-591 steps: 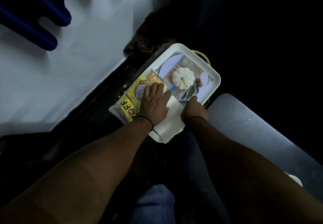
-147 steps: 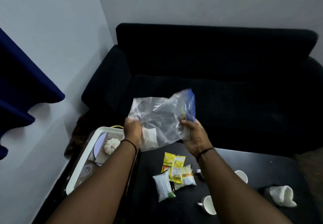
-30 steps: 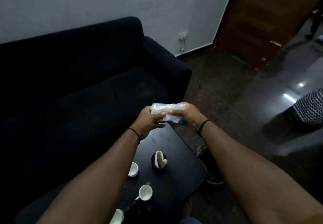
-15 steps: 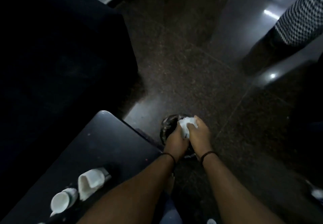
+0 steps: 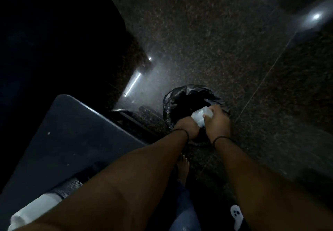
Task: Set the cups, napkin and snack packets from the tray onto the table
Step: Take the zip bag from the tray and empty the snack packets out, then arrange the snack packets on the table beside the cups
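Both our hands meet over the bin (image 5: 182,97), a small floor bin lined with a black bag, just past the corner of the table (image 5: 68,131). Between them is a crumpled wad (image 5: 201,117) of clear plastic. The step in hand looks like tidying up: dropping the wad into the bin. To do it well, we should bring the wad over the dark middle of the opening, not the rim, squeeze it small so it does not spring open, and let go with both hands together, low enough that light plastic does not drift onto the floor (image 5: 216,41). We should also avoid dragging the liner inward as we pull out. Our right hand (image 5: 218,122) is curled over the wad, fingers wrapped around its top and thumb pressed on its near side, so it is closed on the plastic. Our left hand (image 5: 187,128) is a fist against the wad's lower left edge; it seems to pinch the plastic too, though the fingertips are hidden. Of the task's things, only a white object (image 5: 34,211) shows, lying on the table at the lower left, probably the napkin; the cups and packets are out of view.
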